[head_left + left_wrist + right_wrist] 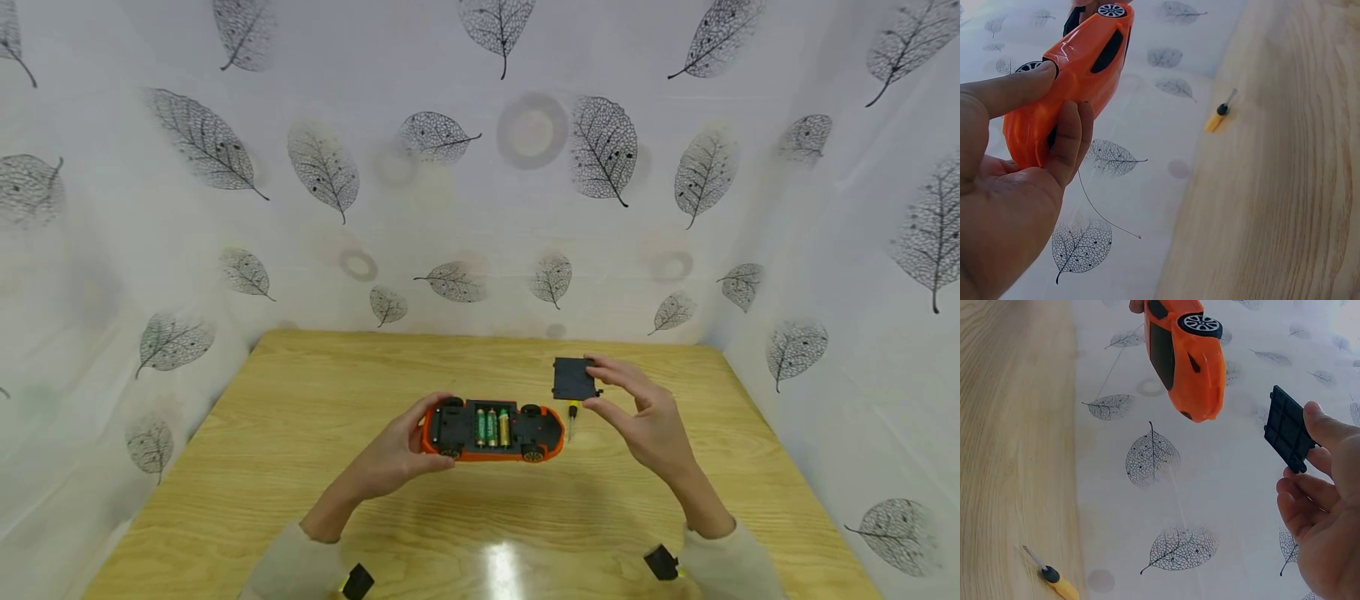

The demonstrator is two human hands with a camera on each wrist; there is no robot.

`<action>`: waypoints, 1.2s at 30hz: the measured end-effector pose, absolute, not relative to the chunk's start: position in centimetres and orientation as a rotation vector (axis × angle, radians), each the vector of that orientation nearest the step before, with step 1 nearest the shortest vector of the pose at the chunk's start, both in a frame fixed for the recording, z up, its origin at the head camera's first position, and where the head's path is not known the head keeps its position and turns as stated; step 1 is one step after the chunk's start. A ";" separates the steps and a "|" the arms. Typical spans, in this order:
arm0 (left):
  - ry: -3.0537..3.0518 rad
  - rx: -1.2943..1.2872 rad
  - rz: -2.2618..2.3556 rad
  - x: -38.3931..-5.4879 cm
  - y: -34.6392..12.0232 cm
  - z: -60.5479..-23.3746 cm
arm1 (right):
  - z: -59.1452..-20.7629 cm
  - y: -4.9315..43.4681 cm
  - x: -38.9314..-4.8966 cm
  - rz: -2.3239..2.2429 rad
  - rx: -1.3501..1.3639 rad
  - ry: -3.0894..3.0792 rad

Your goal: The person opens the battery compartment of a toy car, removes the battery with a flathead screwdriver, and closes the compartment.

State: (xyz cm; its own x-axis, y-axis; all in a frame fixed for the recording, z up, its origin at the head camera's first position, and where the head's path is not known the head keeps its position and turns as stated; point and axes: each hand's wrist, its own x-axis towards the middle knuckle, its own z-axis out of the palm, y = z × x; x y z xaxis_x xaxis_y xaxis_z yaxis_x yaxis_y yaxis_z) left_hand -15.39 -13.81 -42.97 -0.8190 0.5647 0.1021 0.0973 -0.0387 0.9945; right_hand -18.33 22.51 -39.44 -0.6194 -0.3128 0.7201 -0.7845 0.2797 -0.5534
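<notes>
My left hand (393,454) grips the rear end of an orange toy car (468,455), its black underside turned toward the head camera. In the open battery compartment lie two green batteries (486,427) and a gold-and-green battery (504,427), side by side. The left wrist view shows thumb and fingers wrapped round the orange body (1079,81). To the right, my right hand (652,421) pinches a square black battery cover (573,379) between thumb and fingers, apart from the car. Ribs on one face of the cover (1288,428) show in the right wrist view.
A small screwdriver (573,412) with a yellow and black handle lies on the wooden table (315,375) beyond the hands. White leaf-printed sheeting (480,208) stands behind the table and along both sides.
</notes>
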 end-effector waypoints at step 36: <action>1.899 0.718 1.936 -15.5 -14.2 -43.3 | -39.5 31.2 -19.6 1.298 0.750 -1.922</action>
State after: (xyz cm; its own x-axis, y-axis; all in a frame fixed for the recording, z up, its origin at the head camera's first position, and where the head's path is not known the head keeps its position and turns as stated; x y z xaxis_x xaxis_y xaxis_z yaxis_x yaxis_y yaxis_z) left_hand -15.48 -14.25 -43.29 -0.8166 0.5645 0.1204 0.1093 -0.0536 0.9926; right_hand -19.62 31.23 -39.54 -0.5952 -0.0827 0.7993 -0.7722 0.3338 -0.5406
